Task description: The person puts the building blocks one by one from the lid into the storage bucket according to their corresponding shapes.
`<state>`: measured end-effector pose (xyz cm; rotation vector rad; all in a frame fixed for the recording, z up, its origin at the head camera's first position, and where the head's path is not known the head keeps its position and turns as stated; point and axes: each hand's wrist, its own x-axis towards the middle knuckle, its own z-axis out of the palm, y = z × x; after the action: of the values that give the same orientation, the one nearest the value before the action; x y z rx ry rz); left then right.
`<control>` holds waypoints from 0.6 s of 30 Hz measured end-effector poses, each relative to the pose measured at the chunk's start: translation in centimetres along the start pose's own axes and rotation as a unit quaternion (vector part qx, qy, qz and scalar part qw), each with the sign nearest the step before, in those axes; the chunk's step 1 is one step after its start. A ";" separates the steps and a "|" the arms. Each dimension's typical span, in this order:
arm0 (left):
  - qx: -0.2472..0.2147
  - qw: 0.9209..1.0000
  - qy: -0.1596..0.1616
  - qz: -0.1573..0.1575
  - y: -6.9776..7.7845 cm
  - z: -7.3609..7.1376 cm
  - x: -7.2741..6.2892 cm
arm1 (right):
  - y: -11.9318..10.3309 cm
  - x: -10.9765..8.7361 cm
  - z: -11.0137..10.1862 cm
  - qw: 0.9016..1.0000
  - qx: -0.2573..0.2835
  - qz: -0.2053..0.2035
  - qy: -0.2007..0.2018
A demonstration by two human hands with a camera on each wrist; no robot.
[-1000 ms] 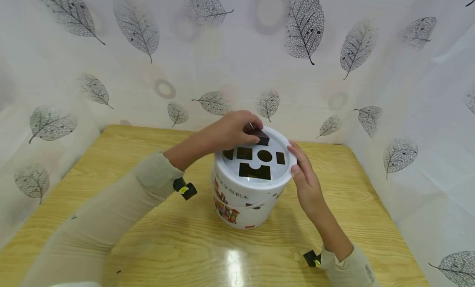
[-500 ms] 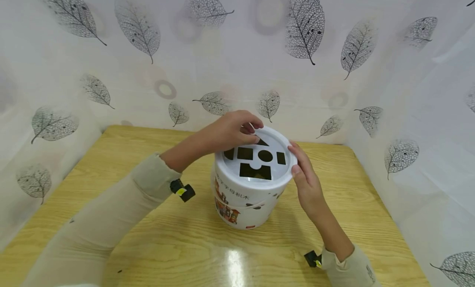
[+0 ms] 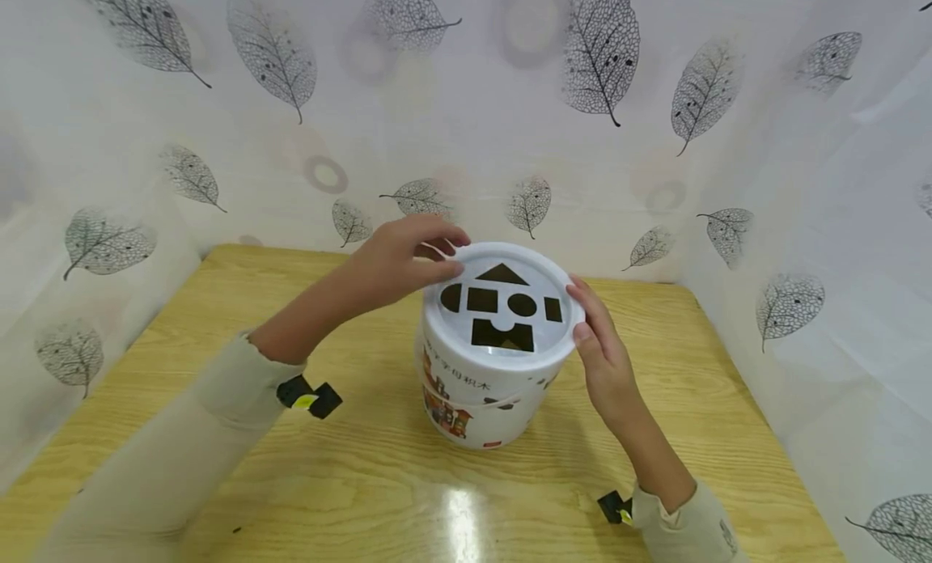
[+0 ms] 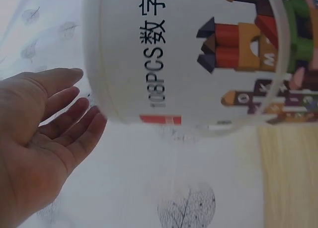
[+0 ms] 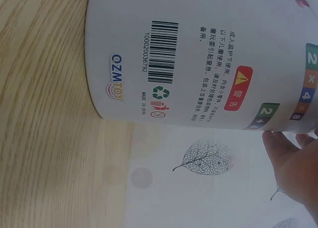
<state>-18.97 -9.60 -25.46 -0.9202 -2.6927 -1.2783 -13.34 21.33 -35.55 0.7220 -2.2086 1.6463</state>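
A white plastic block bucket (image 3: pixel 484 409) stands upright on the table, its white lid (image 3: pixel 473 357) cut with several shaped holes. Printed toy blocks and "108PCS" show on its wall (image 4: pixel 169 89) in the left wrist view. My left hand (image 3: pixel 400 260) is at the lid's far-left edge, holding nothing, with fingers loosely bent and apart. In the left wrist view the fingertips are close to the rim; whether they touch it I cannot tell. My right hand (image 3: pixel 604 361) rests fingertips and thumb against the right rim, the fingers nearly straight.
The wooden table (image 3: pixel 349 474) surrounds the bucket. A leaf-patterned white curtain (image 3: pixel 466 142) rises behind and along both sides. A thin handle (image 4: pixel 283 39) hangs against the bucket's wall. Each sleeve carries a small black wrist camera (image 3: pixel 309 395).
A dark brown block in my left hand has gone out of sight at the triangular hole. The left hand has since drawn back to the left. My right hand has stayed at the rim.
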 end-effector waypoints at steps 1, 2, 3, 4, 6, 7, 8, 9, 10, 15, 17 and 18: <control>-0.001 1.000 0.007 -0.002 -0.2 -0.4 -0.6 | 0.0 0.0 0.0 1.000 0.000 0.000 0.001; -0.002 1.000 0.013 -0.007 -0.5 -0.7 -1.3 | -0.1 0.0 0.0 1.000 0.000 -0.002 0.001; -0.002 1.000 0.020 -0.012 -0.8 -1.1 -1.9 | -0.1 0.0 0.1 1.000 0.000 -0.003 0.001; -0.003 0.999 0.026 -0.017 -1.1 -1.5 -2.6 | -0.2 0.0 0.1 1.000 0.000 -0.005 0.001; -0.004 0.999 0.039 -0.029 -1.7 -2.2 -4.0 | -0.3 -0.1 0.1 1.000 0.002 -0.008 0.003; -0.004 0.998 0.045 -0.034 -2.2 -2.5 -4.6 | -0.3 -0.1 0.1 1.000 0.003 -0.009 0.004; -0.002 0.998 0.050 -0.038 -2.6 -2.9 -5.4 | -0.3 -0.1 0.1 1.000 0.003 -0.010 0.004; 0.001 0.998 0.053 -0.043 -3.0 -3.2 -6.1 | -0.3 -0.1 0.1 1.000 0.004 -0.010 0.005; 0.007 0.997 0.057 -0.052 -3.4 -3.6 -6.9 | -0.3 -0.1 0.1 1.000 0.005 -0.010 0.004; 0.042 0.989 0.076 -0.115 -5.2 -5.0 -11.0 | -0.1 0.0 0.0 1.000 0.002 -0.001 -0.003; 0.056 0.986 0.085 -0.135 -6.0 -5.4 -12.6 | 0.0 0.0 -0.1 1.000 0.000 0.004 -0.007; 0.062 0.983 0.088 -0.146 -6.5 -5.6 -13.4 | 0.0 0.0 -0.1 1.000 -0.001 0.006 -0.008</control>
<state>-12.52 -23.49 -29.77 -0.3896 -2.7979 -1.1526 -13.32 21.42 -35.54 0.7262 -2.2291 1.6496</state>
